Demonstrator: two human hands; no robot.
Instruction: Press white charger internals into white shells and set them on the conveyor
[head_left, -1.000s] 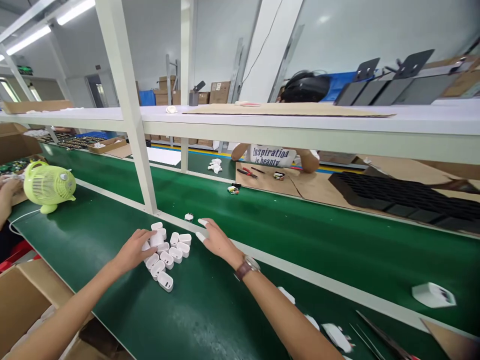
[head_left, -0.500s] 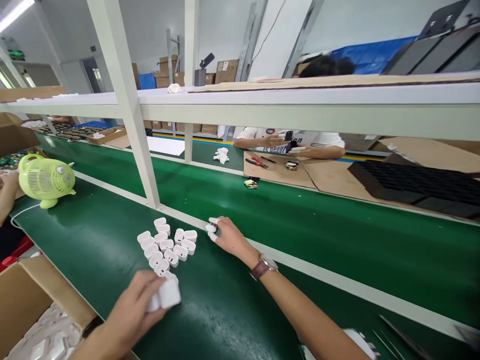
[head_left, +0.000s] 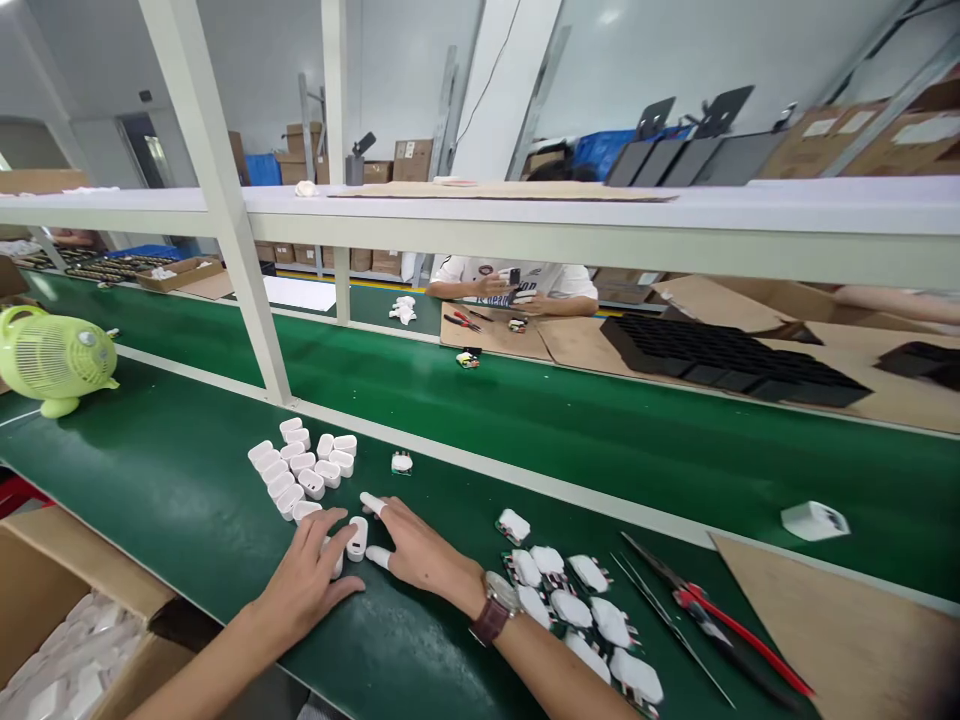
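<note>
Your left hand (head_left: 319, 565), half-curled, has lowered the white casings (head_left: 358, 538) to the frame's lower centre-left, grip unclear; your right hand (head_left: 416, 545), spread and empty, has released the circuit board (head_left: 402, 463) below centre

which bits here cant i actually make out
Head view:
- White casing beside the left hand: partly hidden by fingers
- Green fan: cut off by the left edge
- Carton: cut off by the left edge
- Co-worker's black item: too small to identify
</note>
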